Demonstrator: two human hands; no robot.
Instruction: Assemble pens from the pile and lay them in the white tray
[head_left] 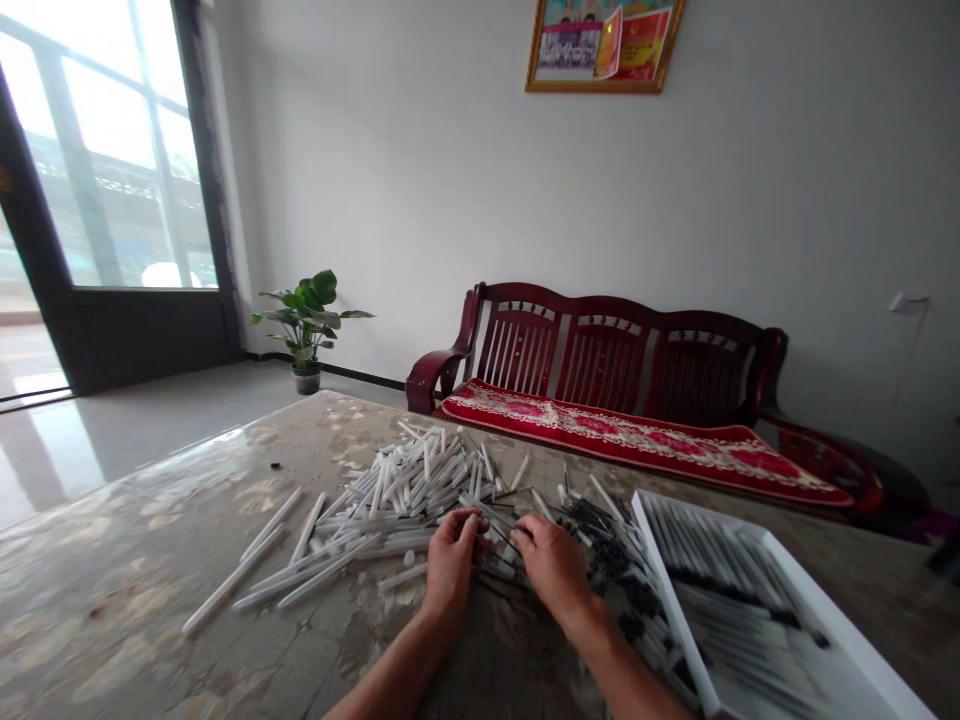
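Note:
My left hand (451,555) is closed in a pinch beside the pile, its fingertips on what looks like a pale pen barrel (487,513). To its right, my right hand (553,562) pinches a thin dark rod, like a pen refill, between thumb and forefinger. The two hands are close together but apart, and the small parts at the fingertips are blurred. Behind them lies a heap of white pen barrels (427,470), with several loose ones to the left. Black pen caps and small pieces (600,535) are scattered by my right hand.
A white box (697,668) at the right holds rows of pens with black ends. Everything lies on a patterned table (150,590). Beyond it stand a dark red wooden bench (600,350) with a red cover (645,440), and a potted plant (306,320). A glass door is at left.

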